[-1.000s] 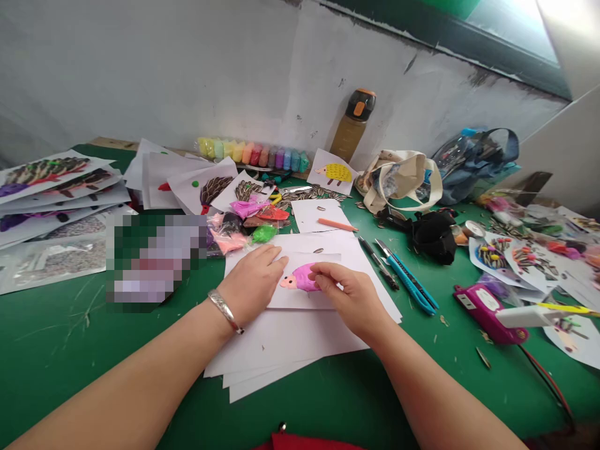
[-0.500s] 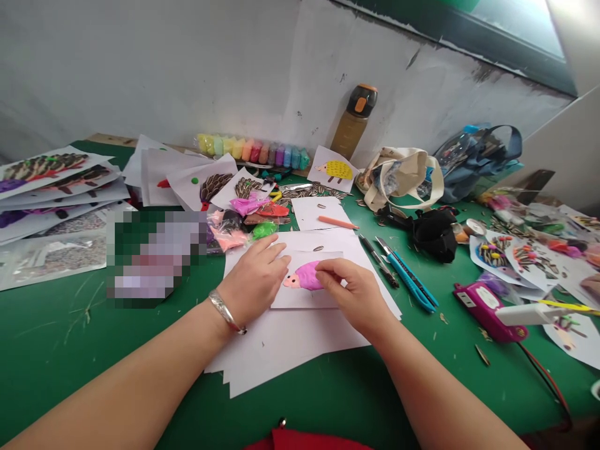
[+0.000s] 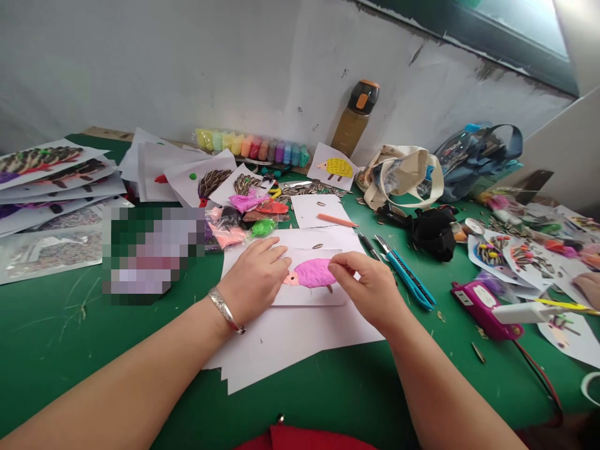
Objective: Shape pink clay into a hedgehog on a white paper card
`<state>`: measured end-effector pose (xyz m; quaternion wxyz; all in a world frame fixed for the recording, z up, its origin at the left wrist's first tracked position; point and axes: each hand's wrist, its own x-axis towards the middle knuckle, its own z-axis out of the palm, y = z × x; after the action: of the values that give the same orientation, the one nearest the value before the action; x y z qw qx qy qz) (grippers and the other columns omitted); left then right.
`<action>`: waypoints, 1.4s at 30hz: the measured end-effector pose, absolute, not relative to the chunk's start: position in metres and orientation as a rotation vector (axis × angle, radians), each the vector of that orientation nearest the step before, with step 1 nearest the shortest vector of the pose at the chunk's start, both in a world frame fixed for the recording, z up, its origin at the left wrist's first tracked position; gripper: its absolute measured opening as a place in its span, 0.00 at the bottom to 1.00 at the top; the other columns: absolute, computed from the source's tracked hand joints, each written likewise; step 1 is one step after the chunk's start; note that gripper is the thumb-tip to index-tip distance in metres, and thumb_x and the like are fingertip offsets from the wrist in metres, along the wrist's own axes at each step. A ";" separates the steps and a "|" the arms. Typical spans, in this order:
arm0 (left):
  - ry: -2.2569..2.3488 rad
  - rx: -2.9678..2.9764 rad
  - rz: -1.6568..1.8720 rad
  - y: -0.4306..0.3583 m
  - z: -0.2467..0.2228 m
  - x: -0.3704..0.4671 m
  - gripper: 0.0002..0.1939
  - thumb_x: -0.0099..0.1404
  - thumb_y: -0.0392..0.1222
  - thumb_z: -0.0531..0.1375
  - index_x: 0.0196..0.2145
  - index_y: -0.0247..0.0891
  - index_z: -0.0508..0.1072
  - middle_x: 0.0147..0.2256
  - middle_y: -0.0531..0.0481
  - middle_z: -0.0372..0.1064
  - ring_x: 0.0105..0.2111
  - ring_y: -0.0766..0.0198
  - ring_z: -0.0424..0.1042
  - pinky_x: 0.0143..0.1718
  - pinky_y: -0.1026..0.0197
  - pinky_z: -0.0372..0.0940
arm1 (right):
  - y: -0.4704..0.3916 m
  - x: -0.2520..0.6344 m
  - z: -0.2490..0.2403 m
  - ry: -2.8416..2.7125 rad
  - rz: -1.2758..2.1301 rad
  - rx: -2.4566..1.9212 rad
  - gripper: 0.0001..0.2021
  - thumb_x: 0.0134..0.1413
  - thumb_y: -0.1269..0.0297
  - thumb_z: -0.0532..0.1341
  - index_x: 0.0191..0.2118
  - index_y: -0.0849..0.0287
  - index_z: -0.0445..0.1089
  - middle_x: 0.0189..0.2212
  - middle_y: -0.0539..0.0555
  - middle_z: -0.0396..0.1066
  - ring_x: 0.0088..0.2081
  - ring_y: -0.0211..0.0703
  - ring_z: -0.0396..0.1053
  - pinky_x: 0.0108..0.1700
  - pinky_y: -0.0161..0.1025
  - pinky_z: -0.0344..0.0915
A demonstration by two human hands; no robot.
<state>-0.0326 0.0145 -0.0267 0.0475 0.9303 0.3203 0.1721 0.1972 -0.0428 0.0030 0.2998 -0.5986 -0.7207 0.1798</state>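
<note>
A small white card (image 3: 307, 299) lies on a stack of larger white sheets (image 3: 255, 365). On it is a hedgehog picture (image 3: 313, 273), with a purple clay body, a pink face and a dark eye. My left hand (image 3: 255, 272) rests flat over the card's left side, fingers stretched out beside the face. At the body's right end, my right hand (image 3: 368, 284) has thumb and forefinger pinched together; whatever may be between them is hidden. A small brown piece (image 3: 329, 288) shows under the body near those fingertips. One sunflower seed (image 3: 317, 246) lies just above the card.
Right of the paper lie a pen (image 3: 368, 242) and a blue utility knife (image 3: 407, 275). Behind are an orange stick (image 3: 337, 220), clay packets (image 3: 229, 231), loose seeds (image 3: 319, 186) and a bottle (image 3: 354, 122). A magenta device (image 3: 482, 312) with a cord sits at right.
My right hand has moved right, uncovering more of the purple body and the brown piece beneath it. My left hand stays on the card.
</note>
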 end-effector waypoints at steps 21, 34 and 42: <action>1.017 2.855 0.451 0.015 -0.026 -0.031 0.09 0.68 0.30 0.53 0.37 0.35 0.74 0.40 0.41 0.70 0.49 0.48 0.65 0.53 0.43 0.64 | -0.046 0.178 -0.013 -2.297 0.472 -1.497 0.10 0.64 0.74 0.56 0.36 0.59 0.75 0.34 0.55 0.73 0.37 0.44 0.69 0.41 0.40 0.65; 1.026 2.844 0.460 0.014 -0.028 -0.031 0.09 0.68 0.30 0.54 0.38 0.35 0.74 0.40 0.41 0.70 0.48 0.50 0.64 0.53 0.46 0.63 | -0.046 0.176 -0.015 -2.418 0.371 -1.498 0.11 0.63 0.75 0.55 0.34 0.62 0.75 0.32 0.58 0.71 0.37 0.47 0.68 0.40 0.42 0.63; 1.029 2.830 0.436 0.014 -0.026 -0.031 0.10 0.67 0.29 0.54 0.38 0.35 0.74 0.41 0.41 0.70 0.48 0.50 0.64 0.54 0.45 0.63 | -0.051 0.178 -0.008 -2.400 0.431 -1.463 0.14 0.61 0.77 0.53 0.38 0.59 0.77 0.32 0.57 0.74 0.38 0.47 0.69 0.41 0.42 0.64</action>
<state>-0.0305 0.0140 -0.0262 0.0493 0.9290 0.3376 0.1431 0.1783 -0.0507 -0.0077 0.1484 -0.5089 -0.8345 0.1501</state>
